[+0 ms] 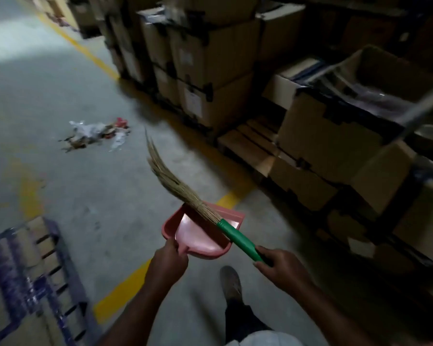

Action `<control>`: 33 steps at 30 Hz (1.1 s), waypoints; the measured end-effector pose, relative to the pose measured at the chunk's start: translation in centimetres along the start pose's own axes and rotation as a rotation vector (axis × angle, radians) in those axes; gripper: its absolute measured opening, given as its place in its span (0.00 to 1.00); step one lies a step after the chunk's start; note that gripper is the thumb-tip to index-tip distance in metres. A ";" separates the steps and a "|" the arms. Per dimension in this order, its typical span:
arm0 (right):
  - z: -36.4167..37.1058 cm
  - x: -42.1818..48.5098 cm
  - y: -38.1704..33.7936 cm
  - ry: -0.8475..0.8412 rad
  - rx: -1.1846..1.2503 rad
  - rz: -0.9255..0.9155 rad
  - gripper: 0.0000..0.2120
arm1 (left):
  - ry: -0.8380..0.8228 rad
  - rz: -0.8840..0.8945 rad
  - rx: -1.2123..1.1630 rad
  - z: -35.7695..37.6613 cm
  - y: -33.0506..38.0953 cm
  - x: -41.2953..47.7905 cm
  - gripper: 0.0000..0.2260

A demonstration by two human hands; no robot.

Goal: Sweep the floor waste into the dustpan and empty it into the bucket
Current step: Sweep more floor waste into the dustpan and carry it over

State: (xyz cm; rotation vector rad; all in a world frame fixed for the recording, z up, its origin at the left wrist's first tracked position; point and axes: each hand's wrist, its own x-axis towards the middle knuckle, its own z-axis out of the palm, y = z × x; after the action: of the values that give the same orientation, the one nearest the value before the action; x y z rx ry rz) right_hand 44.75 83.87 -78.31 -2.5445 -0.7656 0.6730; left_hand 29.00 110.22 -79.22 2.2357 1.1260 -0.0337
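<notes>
Floor waste (95, 136): small heap of scraps, clear plastic & sth red, lying on the grey concrete floor (60, 96), up & left of centre, well apart from the dustpan and both hands.

Dustpan (198, 236): pink plastic, held off the floor in front of the person, mouth pointing away. Left hand (169, 258) has its fingers curled tight round the pan's near edge/handle.

Broom (170, 181): bundle of dry grass bristles w/ a green sleeve on the handle. It crosses over the dustpan's right side. Bristle tips point up-left twd the waste, not reaching it, clear of the floor. Right hand (283, 267) wraps the lower end of the green sleeve, thumb on top.

One shoe (231, 283) on the floor btwn the forearms. Yellow painted lines (120, 295) run across the concrete. Stacked cardboard boxes (210, 58) line the right side, some on a wooden pallet (248, 143). Blue slatted pallet (30, 270) at lower left, blurred.
</notes>
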 end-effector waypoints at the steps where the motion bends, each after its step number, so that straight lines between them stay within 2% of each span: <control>1: 0.1 2.0 -1.1 -0.009 -0.005 -0.042 0.27 | 0.026 -0.034 -0.023 -0.7 -0.6 0.8 0.13; 5: -0.2 10.0 -5.8 -0.106 -0.013 -0.146 0.26 | 0.107 -0.178 -0.110 -3.5 -2.1 4.9 0.12; 8: -1.0 15.8 -9.1 -0.170 0.010 -0.198 0.30 | 0.135 -0.287 -0.164 -5.9 -2.3 8.2 0.12; 10: -1.6 19.5 -11.5 -0.223 0.012 -0.239 0.28 | 0.146 -0.357 -0.210 -7.4 -2.2 10.1 0.12; 17: -1.9 29.9 -20.1 -0.327 -0.019 -0.402 0.26 | 0.184 -0.532 -0.255 -11.9 -3.5 15.9 0.21; 25: 1.7 39.5 -29.8 -0.417 -0.108 -0.480 0.27 | 0.210 -0.625 -0.277 -16.2 -9.0 24.0 0.17; 33: 6.0 50.0 -44.0 -0.439 -0.182 -0.499 0.24 | 0.187 -0.602 -0.276 -23.9 -17.8 36.8 0.15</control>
State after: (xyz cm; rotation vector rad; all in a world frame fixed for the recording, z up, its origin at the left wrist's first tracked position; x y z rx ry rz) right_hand 60.47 148.83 -77.90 -2.2243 -1.6036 1.0286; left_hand 33.44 157.41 -79.95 1.6208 1.7544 0.0796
